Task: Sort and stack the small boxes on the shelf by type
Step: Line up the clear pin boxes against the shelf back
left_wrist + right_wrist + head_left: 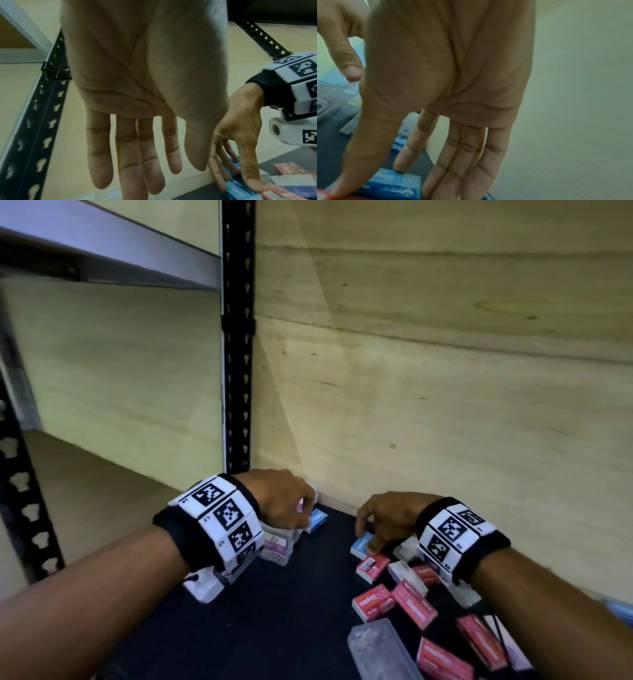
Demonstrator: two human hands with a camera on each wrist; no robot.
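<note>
On the dark shelf (274, 611), my right hand (365, 542) pinches a small blue staples box (358, 546) between thumb and fingers. The right wrist view shows the thumb on one side of that blue box (397, 185) and the fingers on the other. A second blue box (317, 520) lies in the back corner, just beyond my left hand (291, 508). The left hand (137, 162) hangs with straight fingers and holds nothing. Several red staples boxes (373, 604) lie scattered at the right.
A stack of clear plastic boxes (279, 546) sits under my left wrist. A long clear case (380, 648) lies at the front right. A black slotted upright (238, 337) and a wooden wall (445, 371) close in the corner. White boxes (406, 573) lie among the red ones.
</note>
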